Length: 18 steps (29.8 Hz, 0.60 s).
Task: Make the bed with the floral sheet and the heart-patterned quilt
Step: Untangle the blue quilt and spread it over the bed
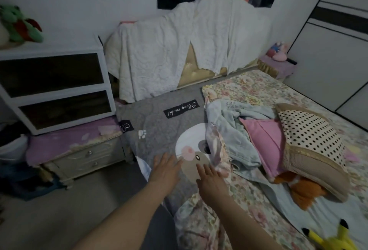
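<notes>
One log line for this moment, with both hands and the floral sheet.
left hand: open, flat on grey rabbit mat | right hand: open, same mat | floral sheet: rumpled, mat uncovered

Dim, flat indoor light; soft focus, wide-angle bending at edges.

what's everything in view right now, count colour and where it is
rabbit blanket: 1, grey, near-left of bed, under both hands
floral sheet: 1, pink-beige, across the bed
crumpled cover: 1, pale blue, mid bed
pink pillow: 1, pink, against the cover
dotted pillow: 1, cream with black dots, over pink pillow
orange plush: 1, orange, under the dotted pillow
yellow plush: 1, yellow, bottom right on bed
headboard cover: 1, white, draped over headboard
nightstand: 1, cream, left of bed
drawer unit: 1, white, on nightstand
green plush: 1, green, on drawer unit
left hand: 1, flat on blanket
right hand: 1, flat on blanket's rabbit face
</notes>
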Each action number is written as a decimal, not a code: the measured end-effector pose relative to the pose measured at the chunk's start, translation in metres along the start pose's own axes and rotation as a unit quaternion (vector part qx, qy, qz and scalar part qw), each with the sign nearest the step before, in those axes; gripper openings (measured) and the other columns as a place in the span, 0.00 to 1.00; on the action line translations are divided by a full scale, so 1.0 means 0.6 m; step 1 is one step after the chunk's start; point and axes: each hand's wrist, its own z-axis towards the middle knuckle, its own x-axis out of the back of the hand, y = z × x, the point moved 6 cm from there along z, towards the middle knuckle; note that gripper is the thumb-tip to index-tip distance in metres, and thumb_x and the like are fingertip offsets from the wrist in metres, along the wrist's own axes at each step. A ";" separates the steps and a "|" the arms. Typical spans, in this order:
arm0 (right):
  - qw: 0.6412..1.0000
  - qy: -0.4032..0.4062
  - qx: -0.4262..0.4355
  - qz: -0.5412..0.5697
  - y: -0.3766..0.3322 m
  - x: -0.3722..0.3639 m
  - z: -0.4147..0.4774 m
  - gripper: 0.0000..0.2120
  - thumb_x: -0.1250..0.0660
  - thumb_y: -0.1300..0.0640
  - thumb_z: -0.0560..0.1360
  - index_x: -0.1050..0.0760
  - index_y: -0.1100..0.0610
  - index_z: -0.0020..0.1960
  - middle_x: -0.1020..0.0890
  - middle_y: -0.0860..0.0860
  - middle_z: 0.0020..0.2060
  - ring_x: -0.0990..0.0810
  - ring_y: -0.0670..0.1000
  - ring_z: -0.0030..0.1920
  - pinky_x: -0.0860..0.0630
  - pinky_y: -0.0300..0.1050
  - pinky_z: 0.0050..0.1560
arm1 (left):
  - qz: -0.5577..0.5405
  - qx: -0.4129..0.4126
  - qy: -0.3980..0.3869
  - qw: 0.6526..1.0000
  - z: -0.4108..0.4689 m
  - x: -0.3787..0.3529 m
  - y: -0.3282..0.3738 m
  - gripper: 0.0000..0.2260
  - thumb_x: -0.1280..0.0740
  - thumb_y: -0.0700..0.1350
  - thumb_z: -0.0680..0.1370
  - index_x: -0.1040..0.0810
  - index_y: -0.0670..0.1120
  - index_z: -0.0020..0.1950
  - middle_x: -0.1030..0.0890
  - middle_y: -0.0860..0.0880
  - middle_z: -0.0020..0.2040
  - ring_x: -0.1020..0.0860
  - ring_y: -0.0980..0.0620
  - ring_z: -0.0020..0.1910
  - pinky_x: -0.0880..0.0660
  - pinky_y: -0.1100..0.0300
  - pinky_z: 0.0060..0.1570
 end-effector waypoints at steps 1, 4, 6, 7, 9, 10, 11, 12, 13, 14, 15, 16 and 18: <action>1.000 0.006 0.001 0.004 -0.018 0.005 0.025 0.28 0.48 0.50 0.83 0.52 0.52 0.80 0.44 0.53 0.78 0.46 0.56 0.78 0.44 0.53 0.74 | 0.000 0.001 0.000 1.000 0.012 0.008 -0.024 0.27 0.45 0.54 0.84 0.52 0.54 0.81 0.49 0.48 0.81 0.54 0.42 0.79 0.59 0.41 0.75; 1.000 0.001 0.002 0.002 -0.050 0.016 0.069 0.28 0.48 0.50 0.83 0.52 0.52 0.80 0.44 0.53 0.78 0.47 0.56 0.78 0.45 0.53 0.75 | 0.013 -0.002 0.003 1.000 0.042 0.023 -0.066 0.26 0.46 0.53 0.84 0.50 0.53 0.81 0.49 0.48 0.81 0.54 0.43 0.79 0.59 0.42 0.76; 1.000 -0.008 0.009 -0.004 -0.064 0.015 0.105 0.28 0.49 0.50 0.83 0.53 0.53 0.80 0.45 0.54 0.78 0.48 0.57 0.78 0.47 0.53 0.76 | 0.005 0.000 -0.005 1.000 0.068 0.023 -0.092 0.26 0.46 0.52 0.84 0.49 0.53 0.81 0.50 0.48 0.81 0.54 0.43 0.79 0.59 0.42 0.76; 1.000 -0.010 0.012 -0.003 -0.068 0.020 0.121 0.28 0.50 0.50 0.84 0.54 0.53 0.80 0.45 0.54 0.79 0.49 0.57 0.78 0.48 0.53 0.76 | -0.006 0.004 -0.009 1.000 0.083 0.024 -0.103 0.26 0.46 0.52 0.84 0.49 0.53 0.81 0.50 0.49 0.81 0.54 0.43 0.79 0.59 0.42 0.76; 1.000 -0.009 0.021 -0.004 -0.074 0.032 0.164 0.27 0.50 0.50 0.84 0.54 0.53 0.80 0.46 0.54 0.79 0.50 0.56 0.79 0.49 0.52 0.77 | -0.018 0.012 -0.008 1.000 0.119 0.034 -0.123 0.26 0.45 0.52 0.84 0.49 0.53 0.81 0.49 0.49 0.81 0.55 0.43 0.79 0.60 0.41 0.76; 1.000 -0.007 0.027 0.002 -0.075 0.036 0.188 0.27 0.51 0.50 0.84 0.54 0.53 0.80 0.47 0.54 0.79 0.50 0.56 0.79 0.48 0.53 0.77 | -0.018 0.017 -0.004 1.000 0.135 0.040 -0.133 0.26 0.46 0.51 0.84 0.49 0.53 0.81 0.49 0.49 0.81 0.55 0.43 0.79 0.60 0.41 0.75; 1.000 -0.009 0.026 0.005 -0.075 0.041 0.195 0.27 0.51 0.50 0.84 0.55 0.52 0.81 0.47 0.53 0.79 0.51 0.56 0.79 0.48 0.53 0.77 | -0.018 0.017 -0.003 1.000 0.140 0.048 -0.134 0.25 0.46 0.51 0.84 0.48 0.53 0.81 0.50 0.49 0.81 0.55 0.43 0.79 0.61 0.42 0.75; 0.999 -0.012 0.031 0.010 -0.076 0.044 0.218 0.27 0.52 0.50 0.84 0.55 0.52 0.81 0.48 0.53 0.79 0.52 0.56 0.79 0.48 0.53 0.77 | -0.020 0.021 -0.004 1.000 0.156 0.052 -0.145 0.25 0.46 0.51 0.84 0.48 0.52 0.81 0.50 0.48 0.81 0.56 0.43 0.79 0.61 0.42 0.75; 0.999 -0.015 0.034 0.009 -0.076 0.045 0.237 0.27 0.52 0.50 0.84 0.55 0.52 0.81 0.48 0.53 0.80 0.52 0.56 0.79 0.48 0.53 0.77 | -0.023 0.026 -0.004 0.999 0.167 0.055 -0.151 0.25 0.46 0.51 0.84 0.48 0.52 0.81 0.51 0.48 0.81 0.56 0.43 0.79 0.62 0.42 0.76; 0.999 -0.014 0.037 0.010 -0.076 0.050 0.263 0.27 0.52 0.50 0.85 0.56 0.52 0.81 0.49 0.53 0.80 0.53 0.56 0.79 0.49 0.53 0.77 | -0.027 0.033 0.000 0.999 0.185 0.060 -0.163 0.25 0.46 0.51 0.84 0.49 0.53 0.81 0.52 0.48 0.81 0.56 0.43 0.79 0.63 0.42 0.75; 0.999 -0.019 0.039 0.009 -0.076 0.054 0.284 0.27 0.52 0.50 0.85 0.56 0.52 0.81 0.49 0.53 0.80 0.52 0.56 0.79 0.49 0.53 0.77 | -0.033 0.041 0.001 0.999 0.196 0.065 -0.173 0.25 0.46 0.50 0.84 0.49 0.53 0.81 0.52 0.48 0.81 0.57 0.43 0.79 0.63 0.43 0.75; 0.999 -0.014 0.051 0.009 -0.085 0.061 0.318 0.27 0.52 0.51 0.85 0.55 0.52 0.81 0.48 0.54 0.80 0.52 0.56 0.79 0.50 0.53 0.77 | -0.037 0.051 0.004 0.998 0.214 0.075 -0.192 0.26 0.46 0.50 0.84 0.50 0.53 0.81 0.52 0.49 0.81 0.57 0.43 0.79 0.64 0.43 0.74; 0.998 -0.008 0.061 0.005 -0.091 0.076 0.344 0.27 0.51 0.50 0.85 0.55 0.52 0.80 0.47 0.54 0.79 0.51 0.56 0.79 0.49 0.53 0.76 | -0.041 0.054 0.006 0.998 0.232 0.087 -0.207 0.27 0.44 0.50 0.84 0.50 0.52 0.81 0.52 0.49 0.81 0.58 0.44 0.79 0.65 0.43 0.74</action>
